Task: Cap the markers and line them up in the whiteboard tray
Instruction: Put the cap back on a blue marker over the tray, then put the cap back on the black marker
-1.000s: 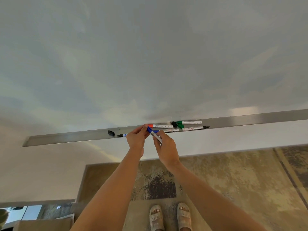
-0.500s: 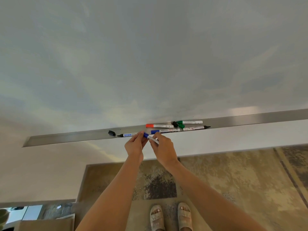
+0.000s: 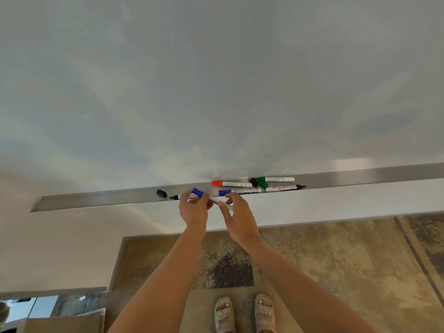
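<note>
A capped blue marker (image 3: 212, 199) is held slanted just in front of the metal whiteboard tray (image 3: 96, 200). My left hand (image 3: 194, 210) pinches its blue cap end, and my right hand (image 3: 240, 217) holds the other end. In the tray lie an uncapped black-tipped marker (image 3: 176, 196) partly behind my left hand, a loose black cap (image 3: 161, 193), a red-capped marker (image 3: 231, 183), a second blue-capped marker (image 3: 239, 191), a green-capped marker (image 3: 276, 179), another uncapped black-tipped marker (image 3: 286, 188), and loose black (image 3: 253, 181) and green (image 3: 263, 184) caps.
The whiteboard (image 3: 216, 80) fills the upper view. Left and right stretches of the tray hold nothing. Below are a patterned rug (image 3: 336, 260) and my sandalled feet (image 3: 245, 313). A cardboard box (image 3: 60, 323) sits at bottom left.
Both hands drew the blue marker slightly towards me and to the left, off the tray, with its cap now on. The markers in the tray have not moved.
</note>
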